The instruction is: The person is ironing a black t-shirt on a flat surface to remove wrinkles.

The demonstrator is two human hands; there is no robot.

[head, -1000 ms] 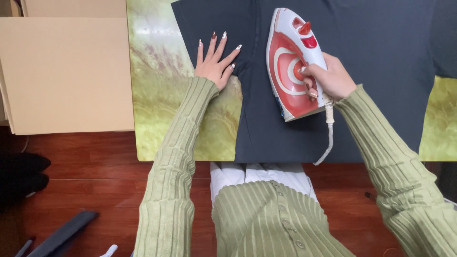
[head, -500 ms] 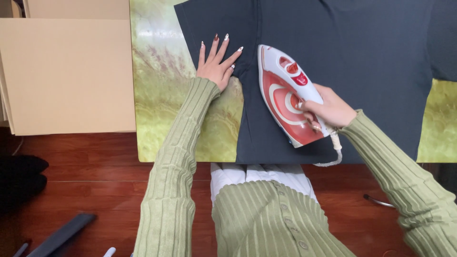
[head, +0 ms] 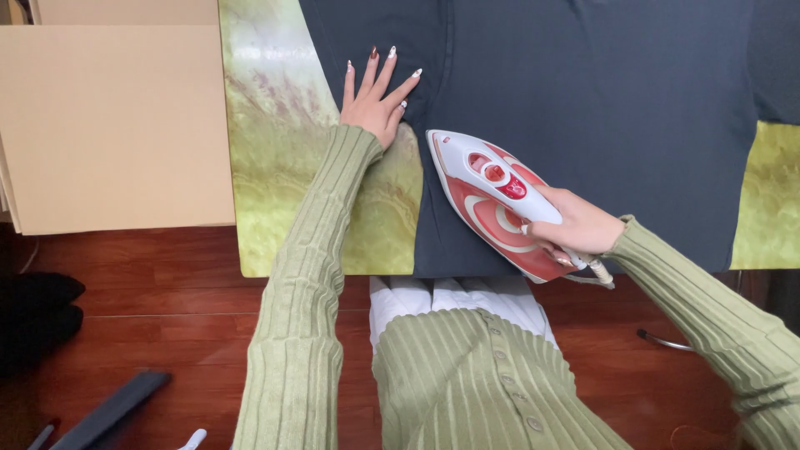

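Far out to the left of the left hand's fingers, a flat tan cardboard box (head: 117, 125) lies beside the counter (head: 275, 167), whose top is a glossy green-and-yellow marbled surface. Below the box, on the red-brown wooden floor (head: 167, 325), a dark bundle (head: 37, 317) sits at the picture's left edge, and a dark grey strip (head: 112, 408) lies nearer the bottom.

Next comes the left hand (head: 373, 107), in a ribbed green sleeve (head: 304, 283). It rests palm down with its fingers (head: 371, 71) spread flat, pressing the left edge of a dark grey garment (head: 600, 108) where the cloth meets the bare counter; the heel of the hand is over the marbled top, the fingertips over the cloth. The garment lies spread across the counter, running from these fingers rightward past the other hand and reaching the counter's near edge.

Just right of and below the left fingers, a red and white iron (head: 500, 200) sits sole down on the garment, tip pointing up-left toward the left hand but apart from it. The right hand (head: 579, 229) is wrapped closed around the iron's handle at the rear end, fingers curled tight around it. A pale cord (head: 596, 275) leaves the iron just below that hand at the counter's edge.
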